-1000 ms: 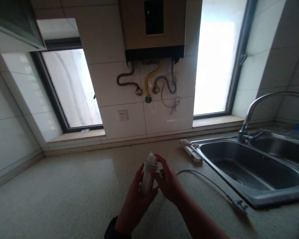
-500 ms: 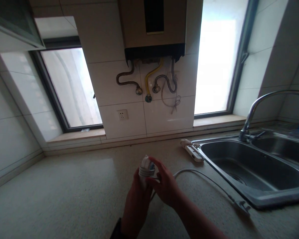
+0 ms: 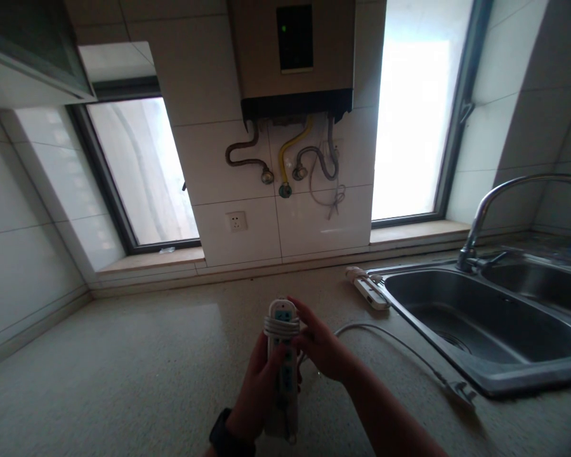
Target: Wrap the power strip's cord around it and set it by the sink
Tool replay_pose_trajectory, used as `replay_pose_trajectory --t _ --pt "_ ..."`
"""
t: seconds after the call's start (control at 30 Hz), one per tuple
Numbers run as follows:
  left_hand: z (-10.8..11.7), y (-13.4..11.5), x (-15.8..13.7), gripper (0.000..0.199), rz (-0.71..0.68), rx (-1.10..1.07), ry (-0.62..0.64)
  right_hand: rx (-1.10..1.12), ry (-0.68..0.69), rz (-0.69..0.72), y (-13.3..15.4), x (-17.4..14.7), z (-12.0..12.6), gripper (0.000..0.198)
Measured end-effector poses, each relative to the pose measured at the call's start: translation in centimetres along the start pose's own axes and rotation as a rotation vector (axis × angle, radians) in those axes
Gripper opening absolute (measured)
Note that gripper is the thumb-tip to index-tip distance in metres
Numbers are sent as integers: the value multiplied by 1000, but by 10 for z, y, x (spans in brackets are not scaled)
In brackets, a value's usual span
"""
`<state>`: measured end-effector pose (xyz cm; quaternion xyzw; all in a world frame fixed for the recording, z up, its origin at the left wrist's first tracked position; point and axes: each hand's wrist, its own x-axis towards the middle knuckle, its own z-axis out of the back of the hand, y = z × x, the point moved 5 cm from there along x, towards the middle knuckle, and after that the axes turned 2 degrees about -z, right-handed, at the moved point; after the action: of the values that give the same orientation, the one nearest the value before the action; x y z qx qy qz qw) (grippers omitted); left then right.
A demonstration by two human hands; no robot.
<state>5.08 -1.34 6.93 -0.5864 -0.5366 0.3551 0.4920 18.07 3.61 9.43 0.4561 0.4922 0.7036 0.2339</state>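
Power strip (image 3: 288,379) in left hand (image 3: 255,388), fingers wrapped round; right hand (image 3: 324,350) at cord (image 3: 282,327), fingers bent, pinch unclear from here. Best wound snugly.

A pale, speckled, stone-like counter (image 3: 147,362) spreads across the view, its back edge and back left corner showing. A double-bowl stainless steel sink (image 3: 528,376) is set into its right part. Near the back edge, just beside the sink's left rim, lies a long white power strip (image 3: 374,297) with a pale cord wound around its far end. Further from that edge, a thin, light grey cable (image 3: 361,325) curves rightward, ending in a grey plug (image 3: 464,395) near the sink's front left corner.
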Motion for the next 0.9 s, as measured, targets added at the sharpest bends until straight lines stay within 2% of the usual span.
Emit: replay_pose_trajectory --t 0.13,0.33,0.6,0.7,0.9 --pt "-3 -4 -1 66 10 -18 30 -123 -43 8 4 -2 2 73" --pt "-4 -4 1 71 36 -61 5 -413 -137 117 10 -4 4 71" --pt "-5 -4 0 79 103 -75 55 -486 -168 165 6 -4 7 65" --pt "-7 -10 -2 84 55 -71 50 -474 -165 198 6 -4 8 62" --pt "-8 -19 -4 77 -41 -63 58 -464 -182 128 4 -4 8 65"
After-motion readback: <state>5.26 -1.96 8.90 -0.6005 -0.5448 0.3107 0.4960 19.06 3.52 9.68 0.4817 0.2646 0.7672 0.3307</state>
